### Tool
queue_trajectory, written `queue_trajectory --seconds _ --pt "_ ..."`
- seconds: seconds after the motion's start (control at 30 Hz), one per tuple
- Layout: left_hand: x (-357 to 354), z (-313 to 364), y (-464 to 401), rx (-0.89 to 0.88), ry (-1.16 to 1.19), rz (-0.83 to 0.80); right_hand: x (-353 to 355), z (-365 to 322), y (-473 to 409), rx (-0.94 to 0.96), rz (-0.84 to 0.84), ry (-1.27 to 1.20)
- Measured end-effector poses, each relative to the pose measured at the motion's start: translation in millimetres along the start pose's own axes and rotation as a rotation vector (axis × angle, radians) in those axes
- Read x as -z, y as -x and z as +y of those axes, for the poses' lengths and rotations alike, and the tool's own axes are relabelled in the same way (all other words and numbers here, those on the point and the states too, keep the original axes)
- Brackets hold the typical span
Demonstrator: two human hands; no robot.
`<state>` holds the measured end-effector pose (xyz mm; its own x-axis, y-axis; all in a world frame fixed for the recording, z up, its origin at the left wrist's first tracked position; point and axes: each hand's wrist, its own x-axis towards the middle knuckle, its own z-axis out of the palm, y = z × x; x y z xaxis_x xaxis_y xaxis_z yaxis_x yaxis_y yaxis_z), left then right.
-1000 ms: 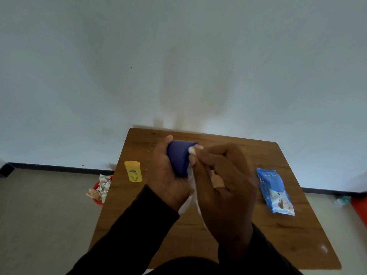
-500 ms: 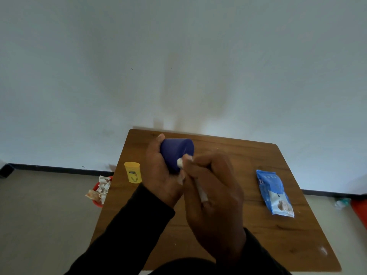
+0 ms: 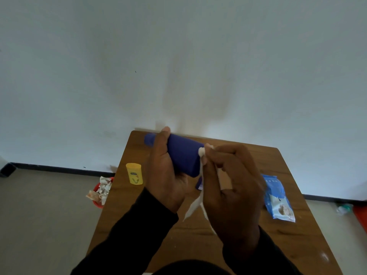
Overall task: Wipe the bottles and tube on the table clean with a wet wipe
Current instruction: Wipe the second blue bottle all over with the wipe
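Note:
My left hand (image 3: pixel 165 175) grips a dark blue bottle (image 3: pixel 183 154) lying sideways above the wooden table (image 3: pixel 294 239), its cap end pointing left. My right hand (image 3: pixel 232 187) pinches a white wet wipe (image 3: pixel 200 193) against the bottle's right end; the wipe's loose ends hang down between my hands. A small yellow bottle (image 3: pixel 134 173) stands upright near the table's left edge. A sliver of a purple object (image 3: pixel 199 184) shows between my hands, mostly hidden.
A blue pack of wet wipes (image 3: pixel 278 197) lies flat on the table's right side. A red bin (image 3: pixel 100 192) holding crumpled wipes sits on the floor left of the table. A white wall rises just behind the table.
The blue bottle has turned from end-on to lying sideways, cap to the left. My right hand with the wipe has shifted to the bottle's right end.

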<state>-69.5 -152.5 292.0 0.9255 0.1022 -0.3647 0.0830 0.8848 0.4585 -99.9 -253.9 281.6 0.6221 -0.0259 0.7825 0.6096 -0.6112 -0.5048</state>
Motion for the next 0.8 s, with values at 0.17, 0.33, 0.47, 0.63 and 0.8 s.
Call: queue_trajectory --seconds 0.17,0.33,0.47,0.63,0.8 --pt "5.8 -3.4 0.8 -0.053 -0.267 -0.196 14.9 16.0 -18.1 -0.167 -0.094 -0.124" --pt "16.5 -10.3 -4.8 0.014 -0.371 -0.364 21.7 11.7 -11.7 -0.137 -0.321 -0.2" --pt "15.2 -23.0 1.4 0.056 -0.373 -0.346 12.9 11.6 -4.5 0.012 -0.21 -0.003" --pt "17.0 -38.5 11.5 -0.068 -0.575 -0.418 11.9 16.5 -25.0 0.016 -0.053 0.034" --pt "19.1 -30.7 2.7 -0.22 -0.769 -0.468 23.2 28.6 -53.5 -0.258 0.088 -0.161"
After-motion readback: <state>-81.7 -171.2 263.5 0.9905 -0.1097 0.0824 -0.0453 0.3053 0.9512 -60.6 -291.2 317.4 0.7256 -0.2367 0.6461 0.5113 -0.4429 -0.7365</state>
